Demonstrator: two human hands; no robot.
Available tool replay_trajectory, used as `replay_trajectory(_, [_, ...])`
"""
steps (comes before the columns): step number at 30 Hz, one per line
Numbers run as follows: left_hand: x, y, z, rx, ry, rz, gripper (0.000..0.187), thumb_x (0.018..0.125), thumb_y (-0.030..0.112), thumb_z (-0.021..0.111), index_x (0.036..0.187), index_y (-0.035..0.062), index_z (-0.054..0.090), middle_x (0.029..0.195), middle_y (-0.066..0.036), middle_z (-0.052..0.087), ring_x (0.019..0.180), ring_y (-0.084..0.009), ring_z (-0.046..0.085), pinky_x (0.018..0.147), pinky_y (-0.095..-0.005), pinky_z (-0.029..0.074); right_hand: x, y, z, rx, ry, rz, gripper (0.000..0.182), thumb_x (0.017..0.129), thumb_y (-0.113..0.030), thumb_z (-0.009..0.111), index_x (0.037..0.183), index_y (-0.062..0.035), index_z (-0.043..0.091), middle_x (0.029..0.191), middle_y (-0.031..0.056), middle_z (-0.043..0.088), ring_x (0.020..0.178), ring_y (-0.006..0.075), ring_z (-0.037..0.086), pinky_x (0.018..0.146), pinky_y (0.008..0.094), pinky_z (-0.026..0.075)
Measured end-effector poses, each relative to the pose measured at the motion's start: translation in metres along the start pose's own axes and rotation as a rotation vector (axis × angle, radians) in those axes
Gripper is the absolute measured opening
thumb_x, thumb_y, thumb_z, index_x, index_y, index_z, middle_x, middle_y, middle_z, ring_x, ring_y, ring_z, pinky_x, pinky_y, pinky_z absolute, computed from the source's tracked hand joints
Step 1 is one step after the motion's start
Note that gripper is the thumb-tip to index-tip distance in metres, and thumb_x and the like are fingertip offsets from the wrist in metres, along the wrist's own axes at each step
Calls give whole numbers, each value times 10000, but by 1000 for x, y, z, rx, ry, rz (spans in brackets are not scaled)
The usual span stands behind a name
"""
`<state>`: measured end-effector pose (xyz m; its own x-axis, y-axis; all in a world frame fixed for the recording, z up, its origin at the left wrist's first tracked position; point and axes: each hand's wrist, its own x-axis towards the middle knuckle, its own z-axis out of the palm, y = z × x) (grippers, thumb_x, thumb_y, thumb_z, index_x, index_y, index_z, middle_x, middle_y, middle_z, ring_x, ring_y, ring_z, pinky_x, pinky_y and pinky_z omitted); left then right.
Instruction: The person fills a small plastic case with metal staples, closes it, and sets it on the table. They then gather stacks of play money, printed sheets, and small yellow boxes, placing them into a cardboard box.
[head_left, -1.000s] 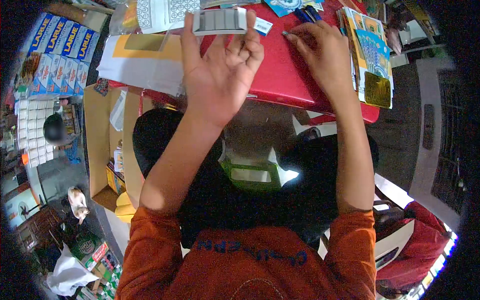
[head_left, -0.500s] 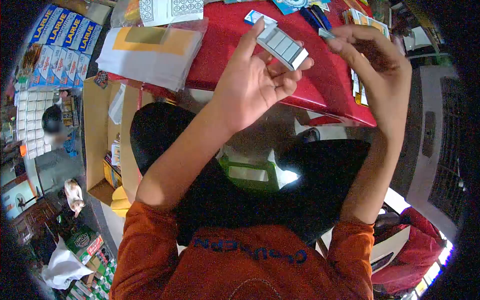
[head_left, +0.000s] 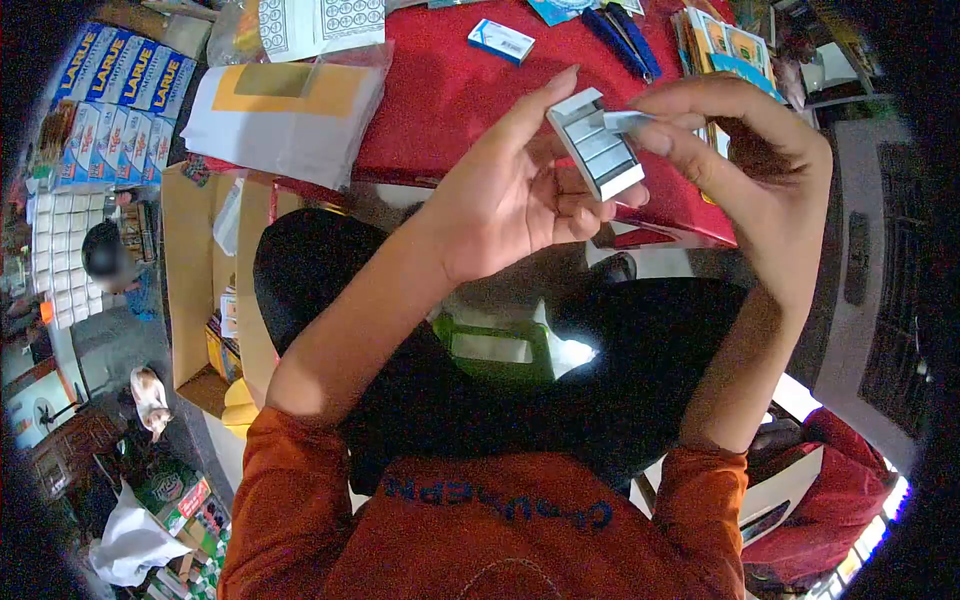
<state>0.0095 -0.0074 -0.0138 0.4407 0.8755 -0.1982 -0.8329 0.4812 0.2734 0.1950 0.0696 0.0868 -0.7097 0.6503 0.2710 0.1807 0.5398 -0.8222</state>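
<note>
Left hand (head_left: 505,205), clamped on a slotted tray (head_left: 598,150), above the near edge of the red table (head_left: 430,100). Right hand (head_left: 750,155), near but apart, pinches a small flat piece (head_left: 627,121) above the same edge; contact with the tray cannot be told. Best handling: tray steady by its rims, piece parallel to the slots, light pressure.

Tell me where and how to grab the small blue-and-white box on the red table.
Pinch the small box from above, finger and thumb across its long sides near the middle. It lies flat on the red table with bare surface beside both, so both look reachable.
</note>
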Motion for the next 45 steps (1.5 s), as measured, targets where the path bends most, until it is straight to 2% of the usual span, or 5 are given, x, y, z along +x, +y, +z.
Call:
replay_trajectory(7, [-1, 1, 3, -6, -21, -34, 592, 934, 607, 591, 1172, 68, 637, 987, -169, 716, 947, -308, 706, 648, -316, 512, 8, 9, 1, -96, -63, -175, 213, 774, 39, 761, 986, 16, 745, 983, 116, 709, 970, 197, 653, 891, 315, 490])
replay_trajectory(21, [-3, -1, 8, 2, -15, -68, 597, 943, 622, 557, 1166, 75, 645, 987, -214, 717, 823, -254, 694, 625, -296, 506, 6, 2, 13, 31, 0, 4, 278, 788, 30, 763, 1062, 26, 715, 990, 83, 698, 895, 128, 610, 815, 268, 470])
replay_trajectory(31, [-2, -1, 7, -6, 8, -39, 591, 926, 640, 572, 1119, 90, 674, 988, -123, 737, 932, -297, 716, 615, -295, 480, 6, 4, 8, 17, 16, -120, 239, 754, 68, 754, 981, 25, 691, 983, 86, 673, 920, 154, 609, 840, 289, 468])
replay_trajectory(33, [-2, 0, 6, -1, 0, -44, 594, 923, 646, 571, 1105, 91, 681, 985, -117, 739, 932, -303, 717, 614, -299, 479, 8, 4, 4, -158, -66, -280, 206, 742, 23, 736, 947, 21, 712, 976, 110, 667, 919, 197, 609, 848, 316, 466])
replay_trajectory(45, [-2, 0, 7, 68, 14, -20, 622, 924, 654, 560, 1113, 73, 677, 951, -155, 740, 812, -242, 708, 616, -291, 498, 8, -5, 6, -273, -65, -286, 259, 778, -163, 650, 922, 16, 771, 904, 109, 607, 859, 215, 571, 772, 315, 438])
